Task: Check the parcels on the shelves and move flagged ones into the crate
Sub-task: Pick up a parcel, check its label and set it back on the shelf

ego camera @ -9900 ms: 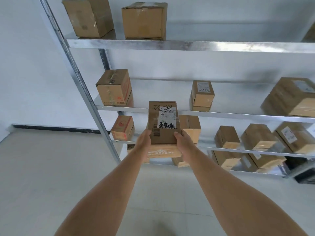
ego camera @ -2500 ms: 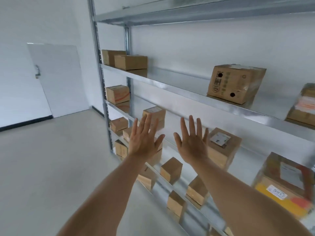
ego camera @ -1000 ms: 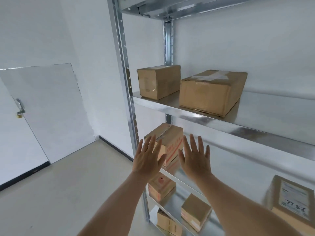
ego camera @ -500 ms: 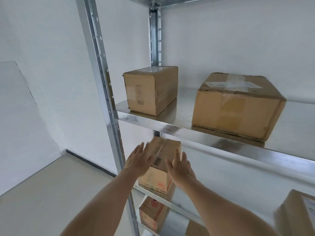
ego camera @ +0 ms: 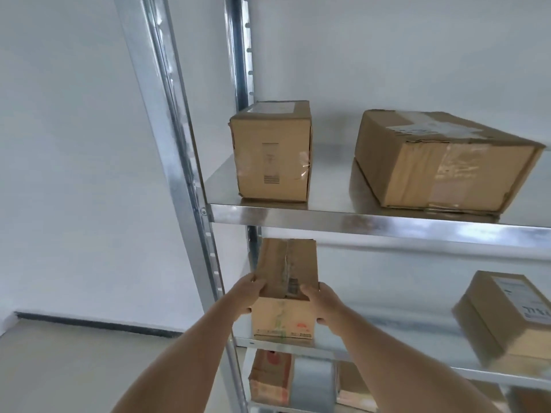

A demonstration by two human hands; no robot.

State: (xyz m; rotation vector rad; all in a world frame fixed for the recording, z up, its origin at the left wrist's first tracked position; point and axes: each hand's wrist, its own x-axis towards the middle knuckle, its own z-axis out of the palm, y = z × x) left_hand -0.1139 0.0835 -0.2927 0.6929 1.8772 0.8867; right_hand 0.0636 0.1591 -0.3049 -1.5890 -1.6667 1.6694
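Cardboard parcel [ego camera: 286,290] on the second shelf [ego camera: 387,338], only approached half a second ago, is now gripped at both sides by the left hand [ego camera: 249,296] and right hand [ego camera: 320,302], so checking can begin.

Metal shelving [ego camera: 372,220], 2 cardboard boxes [ego camera: 272,150] on upper shelf, 2 parcels [ego camera: 284,296] on middle shelf [ego camera: 417,347]
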